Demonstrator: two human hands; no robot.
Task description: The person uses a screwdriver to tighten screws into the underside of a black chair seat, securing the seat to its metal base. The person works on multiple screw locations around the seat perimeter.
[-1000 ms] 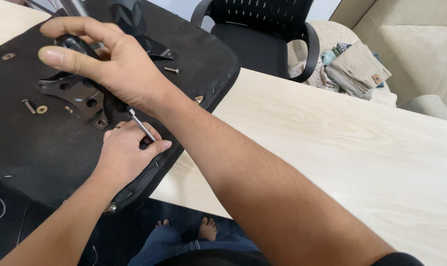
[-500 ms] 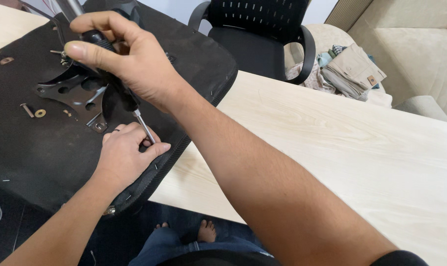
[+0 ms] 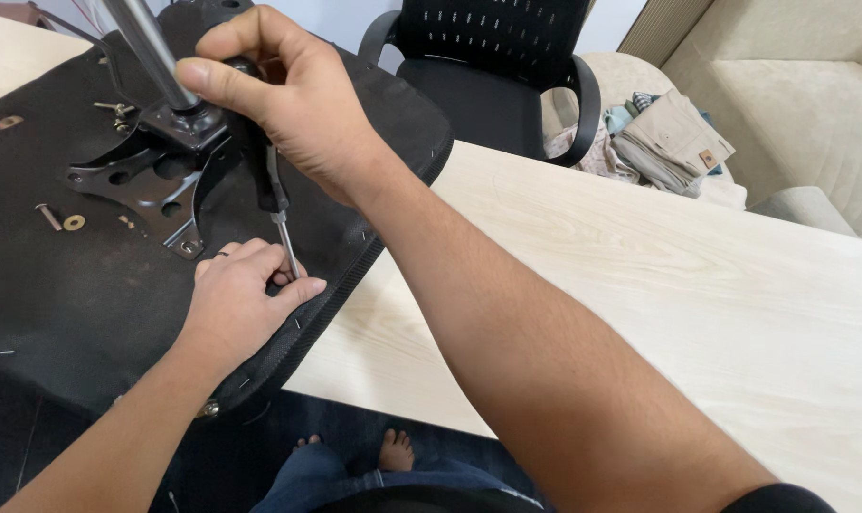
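An upturned black chair seat [image 3: 60,313] lies on the pale wooden table [image 3: 640,275], its metal mounting bracket [image 3: 141,176] and grey steel post [image 3: 146,47] facing up. My right hand [image 3: 279,95] grips the black handle of a screwdriver [image 3: 274,195], whose shaft points down at the seat's underside. My left hand [image 3: 246,299] rests on the fabric with its fingers pinched round the screwdriver tip. What sits under the tip is hidden by the fingers.
A loose bolt and washer [image 3: 60,220] lie on the seat left of the bracket, more screws [image 3: 117,112] near the post. A black mesh office chair [image 3: 497,76] stands behind the table, folded clothes [image 3: 663,142] on a beige sofa at the right. My bare feet [image 3: 393,448] show below.
My right hand has lifted and shifted right along the screwdriver handle, uncovering the bracket. The view has tilted so the post now shows. My left hand stays at the tip.
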